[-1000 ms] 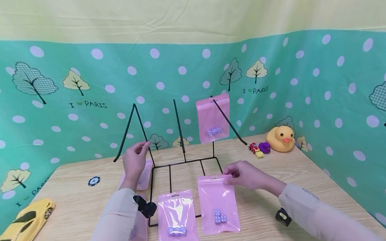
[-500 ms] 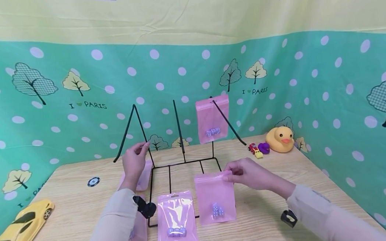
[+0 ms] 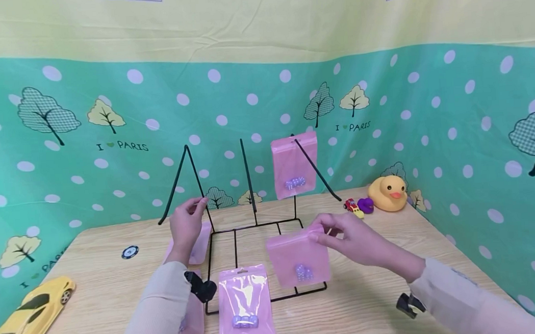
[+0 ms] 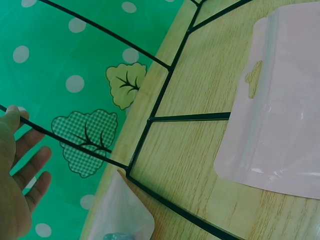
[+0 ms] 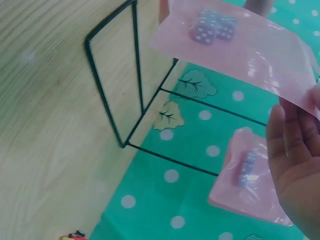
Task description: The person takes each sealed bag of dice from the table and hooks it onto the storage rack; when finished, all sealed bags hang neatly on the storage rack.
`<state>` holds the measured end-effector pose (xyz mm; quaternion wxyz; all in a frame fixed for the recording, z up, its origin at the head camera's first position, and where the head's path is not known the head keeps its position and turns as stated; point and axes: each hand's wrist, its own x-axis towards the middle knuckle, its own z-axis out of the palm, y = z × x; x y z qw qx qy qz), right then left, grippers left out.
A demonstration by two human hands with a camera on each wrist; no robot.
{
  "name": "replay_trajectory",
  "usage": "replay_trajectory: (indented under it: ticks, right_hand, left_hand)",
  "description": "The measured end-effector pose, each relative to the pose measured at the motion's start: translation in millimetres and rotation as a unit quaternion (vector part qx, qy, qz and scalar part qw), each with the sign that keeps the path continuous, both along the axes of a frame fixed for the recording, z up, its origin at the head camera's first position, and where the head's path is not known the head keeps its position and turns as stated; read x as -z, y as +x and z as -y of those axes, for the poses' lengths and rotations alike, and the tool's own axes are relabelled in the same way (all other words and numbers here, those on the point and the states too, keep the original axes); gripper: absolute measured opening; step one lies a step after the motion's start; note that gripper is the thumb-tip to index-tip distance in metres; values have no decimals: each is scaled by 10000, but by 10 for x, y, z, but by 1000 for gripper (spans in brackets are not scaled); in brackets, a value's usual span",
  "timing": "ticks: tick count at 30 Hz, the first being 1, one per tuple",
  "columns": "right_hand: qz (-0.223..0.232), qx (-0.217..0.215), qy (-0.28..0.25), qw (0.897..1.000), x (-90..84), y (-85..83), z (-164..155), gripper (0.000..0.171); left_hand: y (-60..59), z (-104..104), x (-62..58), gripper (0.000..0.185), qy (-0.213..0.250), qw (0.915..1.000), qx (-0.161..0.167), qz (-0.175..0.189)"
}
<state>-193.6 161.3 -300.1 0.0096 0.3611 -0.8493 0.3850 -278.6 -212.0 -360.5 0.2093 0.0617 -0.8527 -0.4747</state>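
Note:
My right hand [image 3: 345,234] pinches the top corner of a pink zip bag [image 3: 298,259] with purple dice inside and holds it in the air over the base of the black wire rack [image 3: 248,178]. In the right wrist view that bag [image 5: 235,45] hangs from my fingers [image 5: 295,150]. Another pink dice bag [image 3: 295,165] hangs on the rack's right peg. My left hand [image 3: 188,220] holds the rack's left slanted rod with thumb and fingertips; it shows in the left wrist view as my left hand [image 4: 20,170]. A third pink bag [image 3: 245,306] lies flat on the table in front.
More pink bags lie under my left forearm [image 3: 191,314] and behind my left hand [image 3: 199,245]. A yellow toy car [image 3: 26,317] sits at the front left, a poker chip [image 3: 129,251] left of the rack, a rubber duck [image 3: 388,193] and a small toy car [image 3: 354,207] at the back right.
My right hand has lifted the dice bag off the table and carried it up and back toward the rack. My left hand has stayed on the rod.

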Motion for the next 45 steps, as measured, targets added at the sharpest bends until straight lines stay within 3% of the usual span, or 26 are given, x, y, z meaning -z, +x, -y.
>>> replay_trajectory:
  ticks: [10, 15, 21, 30, 37, 45]
  right_hand:
    - [-297, 188, -1284, 9911, -84, 166, 159, 7]
    - [-261, 118, -1901, 9813, -110, 249, 258, 7]
    - [-520, -105, -2505, 9667, -182, 318, 365, 6]
    - [-136, -38, -2840, 9587, -306, 351, 535, 11]
    - [-40, -77, -3098, 9508, -297, 315, 634, 15]
    - [-140, 113, -3036, 9526, -291, 276, 682, 20]
  left_hand:
    - [13, 9, -11, 39, 17, 10000, 73, 60]
    - [24, 6, -13, 40, 22, 10000, 84, 50]
    - [30, 1, -15, 38, 14, 9999, 98, 39]
    - [30, -2, -18, 38, 0, 10000, 30, 53]
    - [19, 6, -7, 37, -4, 10000, 20, -2]
    - [8, 10, 0, 37, 8, 10000, 9, 36]
